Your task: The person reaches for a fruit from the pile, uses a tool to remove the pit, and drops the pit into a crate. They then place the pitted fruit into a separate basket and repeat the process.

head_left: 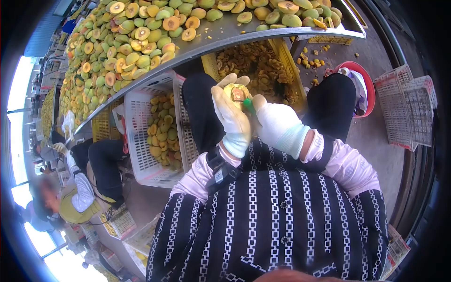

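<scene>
Left hand (231, 112), gloved, has the fruit half (237, 96) held between curled fingers and palm, cut face up, brown centre showing. Right hand (280, 126), also gloved, is wrapped around the green tool (248, 104), thumb along it; its tip is at the fruit's edge, too small to tell whether it's in the flesh. Both hands are over the lap, near the yellow crate (291, 70) of scraps. Fruit pile (123, 51) on the metal table (206, 39) beyond; white basket (137, 157) with more fruit off to the left.

Risks, as judged: tool could skid off the hard centre and jab the left palm or fingers, since they sit right behind the fruit. Juicy flesh on glove fabric might let the half twist or pop out, dropping into lap or crate. Pushing too hard could split or gouge it.
</scene>
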Demonstrator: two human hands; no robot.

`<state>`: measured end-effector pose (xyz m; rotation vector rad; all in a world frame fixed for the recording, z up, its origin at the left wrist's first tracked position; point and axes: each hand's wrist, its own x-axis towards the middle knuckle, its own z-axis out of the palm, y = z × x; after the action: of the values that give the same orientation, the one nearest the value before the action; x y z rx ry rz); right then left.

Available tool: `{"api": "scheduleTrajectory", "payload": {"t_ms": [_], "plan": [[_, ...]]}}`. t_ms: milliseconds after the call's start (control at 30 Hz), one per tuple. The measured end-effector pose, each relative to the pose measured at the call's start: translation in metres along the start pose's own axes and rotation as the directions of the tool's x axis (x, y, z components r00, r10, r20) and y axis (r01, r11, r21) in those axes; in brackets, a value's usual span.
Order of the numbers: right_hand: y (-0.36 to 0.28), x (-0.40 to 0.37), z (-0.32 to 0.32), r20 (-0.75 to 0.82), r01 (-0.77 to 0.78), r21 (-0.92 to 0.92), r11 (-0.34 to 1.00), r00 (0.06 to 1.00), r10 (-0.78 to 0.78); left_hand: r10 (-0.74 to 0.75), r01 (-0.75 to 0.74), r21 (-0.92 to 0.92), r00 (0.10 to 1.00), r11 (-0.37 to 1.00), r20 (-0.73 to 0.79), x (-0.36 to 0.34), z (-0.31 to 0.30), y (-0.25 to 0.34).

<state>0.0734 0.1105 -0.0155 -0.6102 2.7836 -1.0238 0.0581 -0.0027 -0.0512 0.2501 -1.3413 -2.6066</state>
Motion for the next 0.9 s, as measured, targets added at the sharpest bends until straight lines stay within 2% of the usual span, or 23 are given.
{"api": "scheduleTrajectory", "payload": {"t_ms": [33, 67, 100, 133, 167, 233, 267, 300, 333, 367, 400, 433, 500, 533, 600, 633, 700, 733, 833, 867, 900], "plan": [[-0.001, -0.001, -0.001, 0.034, -0.018, 0.045, 0.999, 0.999, 0.016, -0.007, 0.007, 0.000, 1.000, 1.000, 0.002, 0.001, -0.002, 0.000], [-0.001, -0.002, 0.002, 0.034, -0.024, 0.045, 0.999, 0.999, 0.023, 0.058, -0.062, 0.064, 0.996, 0.996, 0.068, 0.004, -0.005, 0.000], [-0.002, -0.002, 0.005, -0.005, -0.006, 0.134, 0.991, 1.000, 0.007, 0.118, -0.135, 0.124, 0.983, 0.983, 0.140, 0.007, -0.008, 0.001], [-0.003, -0.002, 0.008, -0.046, 0.017, 0.220, 0.975, 0.999, -0.007, 0.164, -0.192, 0.186, 0.974, 0.964, 0.155, 0.009, -0.003, 0.008], [-0.005, -0.001, 0.008, -0.045, 0.015, 0.220, 0.975, 0.999, -0.005, 0.149, -0.172, 0.211, 0.981, 0.962, 0.121, 0.014, -0.001, 0.012], [-0.011, 0.003, 0.006, -0.061, -0.011, 0.201, 0.980, 0.998, 0.024, 0.044, -0.063, 0.249, 0.996, 0.966, 0.081, 0.022, 0.003, 0.023], [-0.007, 0.005, 0.007, -0.018, -0.029, 0.187, 0.982, 0.999, 0.033, 0.049, -0.067, 0.251, 0.996, 0.966, 0.077, 0.025, 0.001, 0.025], [-0.004, 0.007, 0.009, -0.015, -0.025, 0.189, 0.982, 0.999, 0.028, -0.077, 0.058, 0.234, 0.994, 0.971, 0.074, 0.028, -0.001, 0.026], [-0.002, 0.008, 0.009, 0.037, -0.053, 0.235, 0.971, 0.998, 0.046, -0.206, 0.186, 0.215, 0.976, 0.959, 0.073, 0.030, -0.004, 0.027], [-0.002, 0.009, 0.009, 0.094, -0.089, 0.278, 0.956, 0.993, 0.065, -0.210, 0.192, 0.215, 0.975, 0.958, 0.067, 0.033, -0.007, 0.028], [-0.002, 0.008, 0.007, 0.167, -0.164, 0.363, 0.917, 0.980, 0.109, -0.275, 0.252, 0.215, 0.957, 0.944, 0.087, 0.035, -0.012, 0.028], [-0.001, 0.008, 0.011, 0.173, -0.169, 0.364, 0.916, 0.979, 0.112, -0.338, 0.310, 0.215, 0.935, 0.926, 0.108, 0.037, -0.014, 0.029], [0.003, 0.010, 0.020, 0.045, -0.034, 0.224, 0.974, 0.999, 0.025, -0.359, 0.333, 0.225, 0.929, 0.916, 0.087, 0.039, -0.015, 0.031], [0.000, 0.013, 0.016, 0.046, -0.031, 0.224, 0.974, 0.999, 0.021, -0.392, 0.348, 0.333, 0.917, 0.876, 0.072, 0.040, -0.013, 0.034], [-0.007, 0.020, 0.000, 0.373, -0.345, 0.375, 0.860, 0.906, 0.201, -0.427, 0.355, 0.473, 0.903, 0.807, 0.052, 0.041, -0.013, 0.039], [-0.005, 0.022, -0.002, 0.375, -0.346, 0.376, 0.859, 0.905, 0.201, -0.429, 0.356, 0.473, 0.902, 0.806, 0.050, 0.043, -0.015, 0.038], [0.001, 0.023, -0.007, 0.605, -0.558, 0.637, 0.532, 0.790, 0.104, -0.401, 0.330, 0.429, 0.912, 0.841, 0.085, 0.045, -0.022, 0.033], [-0.003, 0.025, -0.011, 0.646, -0.603, 0.636, 0.482, 0.757, 0.094, -0.263, 0.194, 0.422, 0.958, 0.886, 0.111, 0.042, -0.021, 0.028], [-0.005, 0.024, -0.009, 0.600, -0.580, 0.617, 0.532, 0.784, 0.158, -0.208, 0.135, 0.455, 0.972, 0.880, 0.114, 0.042, -0.020, 0.023], [-0.001, 0.025, -0.012, 0.600, -0.580, 0.617, 0.532, 0.784, 0.159, -0.332, 0.240, 0.486, 0.937, 0.840, 0.111, 0.046, -0.022, 0.026], [0.006, 0.026, -0.015, 0.637, -0.597, 0.677, 0.430, 0.768, 0.065, -0.334, 0.243, 0.485, 0.936, 0.840, 0.109, 0.050, -0.026, 0.029]]}}
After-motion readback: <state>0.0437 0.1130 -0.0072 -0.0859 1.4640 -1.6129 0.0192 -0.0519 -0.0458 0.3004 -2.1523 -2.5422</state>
